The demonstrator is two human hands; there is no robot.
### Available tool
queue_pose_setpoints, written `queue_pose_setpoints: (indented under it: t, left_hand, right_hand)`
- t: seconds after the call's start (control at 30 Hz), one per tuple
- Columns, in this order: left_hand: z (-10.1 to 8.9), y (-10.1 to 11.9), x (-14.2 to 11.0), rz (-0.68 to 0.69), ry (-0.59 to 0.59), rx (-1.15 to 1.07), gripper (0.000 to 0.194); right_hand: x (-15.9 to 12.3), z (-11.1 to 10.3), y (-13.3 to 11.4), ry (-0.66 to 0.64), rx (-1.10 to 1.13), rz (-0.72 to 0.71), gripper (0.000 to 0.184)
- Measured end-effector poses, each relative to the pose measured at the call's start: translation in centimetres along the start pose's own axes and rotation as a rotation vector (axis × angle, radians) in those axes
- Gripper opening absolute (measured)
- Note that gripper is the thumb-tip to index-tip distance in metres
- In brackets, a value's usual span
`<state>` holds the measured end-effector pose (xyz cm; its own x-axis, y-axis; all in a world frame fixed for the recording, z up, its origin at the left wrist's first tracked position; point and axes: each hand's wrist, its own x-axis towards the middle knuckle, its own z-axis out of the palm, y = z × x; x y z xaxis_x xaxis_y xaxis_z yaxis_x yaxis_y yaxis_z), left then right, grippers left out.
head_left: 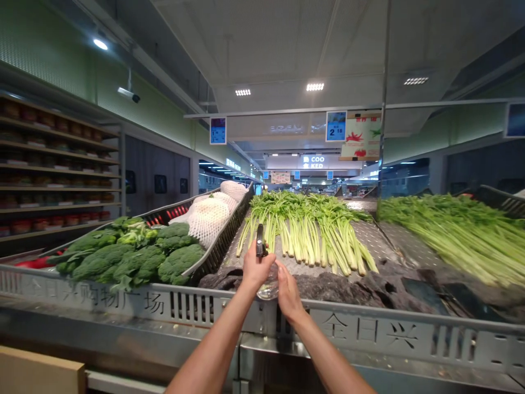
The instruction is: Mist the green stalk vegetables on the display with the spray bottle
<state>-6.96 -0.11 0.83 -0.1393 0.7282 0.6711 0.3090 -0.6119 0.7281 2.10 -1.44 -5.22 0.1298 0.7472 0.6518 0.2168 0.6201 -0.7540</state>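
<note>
A clear spray bottle [268, 291] with a black trigger head [260, 242] is upright between my hands, just above the front rail of the display. My left hand [255, 269] wraps around the neck below the trigger head. Against the right side of the bottle, my right hand [289, 291] has its fingers closed and touching it. Beyond the hands, celery [311, 230] lies in a row on a perforated metal slope, leaves to the back and stalks to the front. Dark crumpled cloth [328, 289] runs along the front below the stalks.
Broccoli [135, 254] and net-wrapped produce [211, 213] fill a black crate on the left. A grey slotted rail [135, 298] edges the display's front. At right, a mirror panel [447, 230] reflects the celery. Price signs [336, 126] hang overhead; stocked shelves [57, 169] stand far left.
</note>
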Motion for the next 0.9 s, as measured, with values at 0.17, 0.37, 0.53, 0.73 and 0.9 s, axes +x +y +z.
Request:
queue_pose_setpoints:
  t: [0.17,0.37,0.53,0.73,0.9]
  left_hand:
    - [0.8,0.3,-0.4,0.011,-0.048,0.016,0.024]
    - [2.4,1.2,-0.4,-0.01,-0.063,0.013,0.021]
    - [3.7,2.6,-0.1,-0.005,-0.078,0.025,0.02]
    - [5.5,2.9,-0.4,-0.084,-0.088,0.048,0.02]
    - [6.5,2.7,-0.6,-0.107,-0.077,0.021,0.021]
  right_hand:
    - [-0.3,-0.8,0.8,0.019,-0.019,-0.015,0.052]
    - [0.1,-1.9,1.0,0.094,-0.043,-0.031,0.052]
    - [0.7,-3.1,0.9,0.147,-0.086,-0.043,0.054]
    - [1.0,-4.7,1.7,0.16,-0.152,-0.01,0.057]
    - [1.0,-6.0,1.9,0.124,-0.193,-0.006,0.055]
